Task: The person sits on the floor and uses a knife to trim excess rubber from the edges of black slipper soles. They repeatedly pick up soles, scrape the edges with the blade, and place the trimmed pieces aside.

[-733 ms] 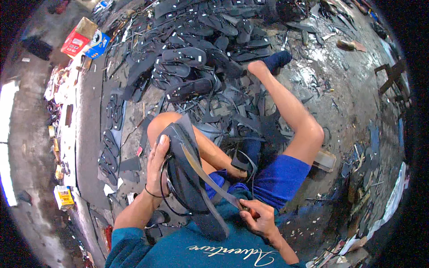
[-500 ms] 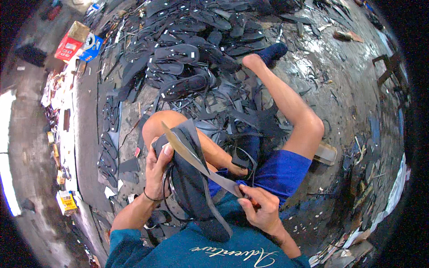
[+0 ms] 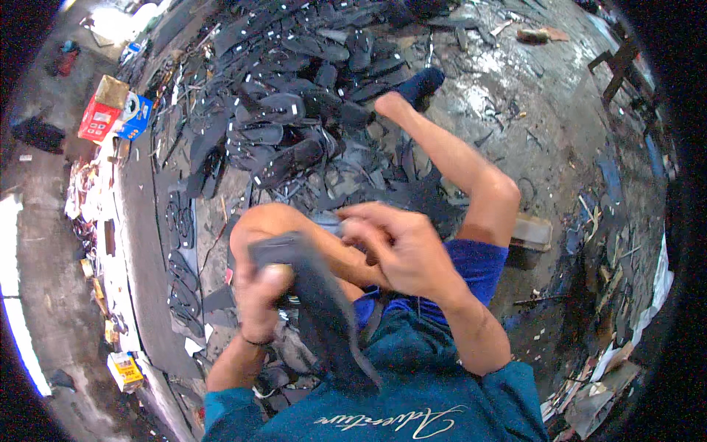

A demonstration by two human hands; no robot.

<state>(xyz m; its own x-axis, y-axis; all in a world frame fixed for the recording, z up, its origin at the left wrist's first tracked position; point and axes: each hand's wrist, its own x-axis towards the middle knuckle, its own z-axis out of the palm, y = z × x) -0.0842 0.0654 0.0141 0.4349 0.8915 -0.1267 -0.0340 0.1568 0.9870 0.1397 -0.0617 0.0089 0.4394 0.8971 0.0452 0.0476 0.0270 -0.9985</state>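
The dark rubber sandal sole (image 3: 317,302) is long and flat. It slants over the lap, top end at the knee.

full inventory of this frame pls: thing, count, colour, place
sandal sole: one, dark grey, upright over the lap, gripped by the left hand
strap: one, dark, hanging from the sole toward the chest
sandal pile: many, black, on the floor ahead, upper centre
red box: one, red, upper left on the floor
blue box: one, blue and white, beside the red box
yellow box: one, yellow, lower left
block: one, pale, by the right knee
floor: grey, wet-looking, littered with scraps
left hand: clasps the sole's left edge
right hand: at the sole's top, grip blurred
legs: two, bare, blue shorts
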